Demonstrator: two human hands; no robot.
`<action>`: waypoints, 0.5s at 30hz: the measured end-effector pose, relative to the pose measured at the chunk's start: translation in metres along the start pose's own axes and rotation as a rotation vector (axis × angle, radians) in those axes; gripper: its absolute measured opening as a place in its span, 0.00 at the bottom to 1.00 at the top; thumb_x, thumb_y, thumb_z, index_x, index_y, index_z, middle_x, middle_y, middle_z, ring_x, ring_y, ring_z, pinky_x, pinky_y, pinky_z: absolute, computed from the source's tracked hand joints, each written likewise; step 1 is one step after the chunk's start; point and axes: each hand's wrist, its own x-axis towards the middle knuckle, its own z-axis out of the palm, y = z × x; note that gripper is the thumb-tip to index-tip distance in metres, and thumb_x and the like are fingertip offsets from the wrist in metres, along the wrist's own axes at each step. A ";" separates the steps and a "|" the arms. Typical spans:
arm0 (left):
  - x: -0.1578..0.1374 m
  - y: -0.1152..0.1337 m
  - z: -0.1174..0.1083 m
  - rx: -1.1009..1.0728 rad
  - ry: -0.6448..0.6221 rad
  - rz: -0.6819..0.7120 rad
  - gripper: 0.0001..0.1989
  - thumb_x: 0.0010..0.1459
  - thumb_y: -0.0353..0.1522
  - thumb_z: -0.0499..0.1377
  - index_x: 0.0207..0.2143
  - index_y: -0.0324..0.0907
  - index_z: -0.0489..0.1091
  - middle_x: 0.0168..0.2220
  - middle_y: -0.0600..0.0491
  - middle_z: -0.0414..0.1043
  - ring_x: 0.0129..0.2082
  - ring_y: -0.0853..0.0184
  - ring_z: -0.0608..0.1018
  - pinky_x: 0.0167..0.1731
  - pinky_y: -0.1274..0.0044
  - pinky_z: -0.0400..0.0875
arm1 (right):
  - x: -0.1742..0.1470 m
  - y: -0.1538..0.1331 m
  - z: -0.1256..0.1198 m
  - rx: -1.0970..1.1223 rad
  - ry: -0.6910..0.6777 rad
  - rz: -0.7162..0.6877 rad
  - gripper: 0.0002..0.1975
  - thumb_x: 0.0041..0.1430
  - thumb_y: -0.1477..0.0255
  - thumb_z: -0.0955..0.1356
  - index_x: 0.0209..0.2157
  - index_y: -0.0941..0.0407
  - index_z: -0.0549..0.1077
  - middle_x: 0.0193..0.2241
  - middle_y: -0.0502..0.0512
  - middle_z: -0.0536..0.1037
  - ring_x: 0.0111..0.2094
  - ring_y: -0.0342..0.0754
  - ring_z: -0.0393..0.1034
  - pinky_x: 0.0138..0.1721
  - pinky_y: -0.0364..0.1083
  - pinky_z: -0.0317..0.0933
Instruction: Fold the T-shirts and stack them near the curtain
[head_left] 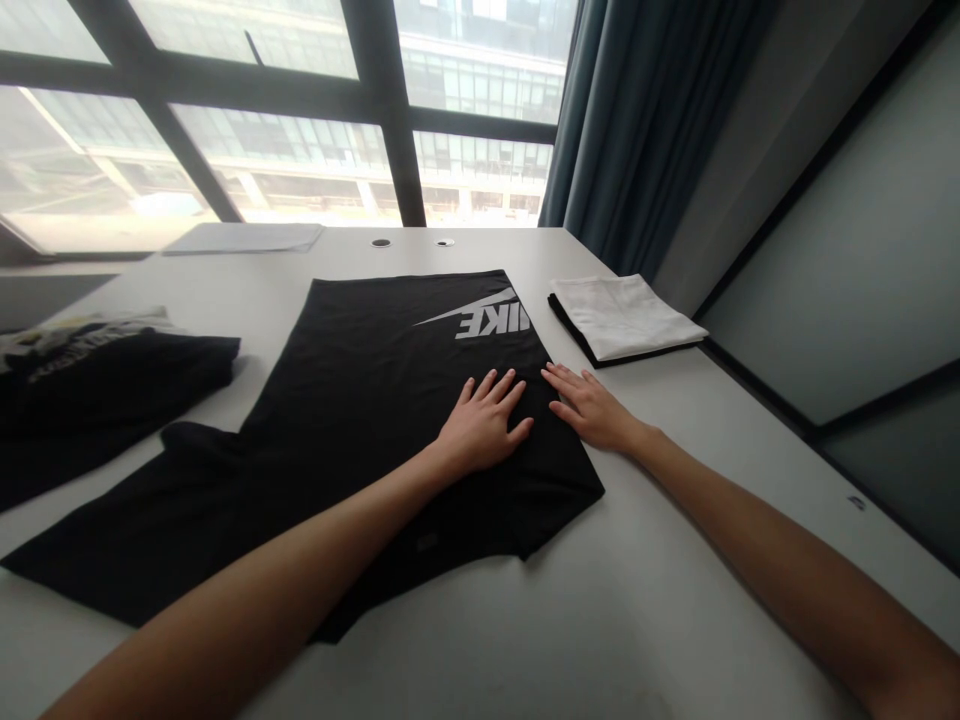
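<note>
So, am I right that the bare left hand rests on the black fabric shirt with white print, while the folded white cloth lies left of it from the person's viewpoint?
Not quite: the folded white cloth lies to the right of the black fabric shirt with white print, as the head view shows. The bare left hand does rest on the shirt.

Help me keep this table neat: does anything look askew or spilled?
The dark clothing at the left looks untidy: it lies bunched up, whereas the black shirt is spread fairly flat and the white-topped stack at the right is neatly folded. No spill shows.
</note>
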 end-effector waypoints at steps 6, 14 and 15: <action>0.000 0.000 0.001 0.000 0.009 0.005 0.34 0.69 0.50 0.48 0.71 0.46 0.55 0.74 0.49 0.46 0.73 0.50 0.50 0.69 0.52 0.46 | 0.000 0.002 0.001 -0.008 -0.010 -0.007 0.27 0.73 0.60 0.58 0.70 0.48 0.59 0.72 0.58 0.53 0.73 0.56 0.44 0.69 0.66 0.43; 0.000 0.000 0.000 -0.004 0.006 0.001 0.34 0.69 0.50 0.49 0.71 0.46 0.55 0.74 0.50 0.46 0.73 0.50 0.50 0.69 0.53 0.45 | 0.000 0.001 0.000 -0.009 -0.016 0.001 0.27 0.73 0.61 0.58 0.69 0.49 0.59 0.72 0.57 0.53 0.72 0.56 0.45 0.69 0.65 0.42; 0.000 0.000 0.000 -0.005 0.003 0.000 0.34 0.69 0.50 0.49 0.71 0.46 0.55 0.74 0.50 0.46 0.73 0.50 0.50 0.69 0.53 0.45 | 0.000 0.001 0.000 -0.010 -0.019 0.002 0.27 0.73 0.61 0.58 0.69 0.49 0.59 0.72 0.58 0.53 0.72 0.56 0.45 0.69 0.65 0.42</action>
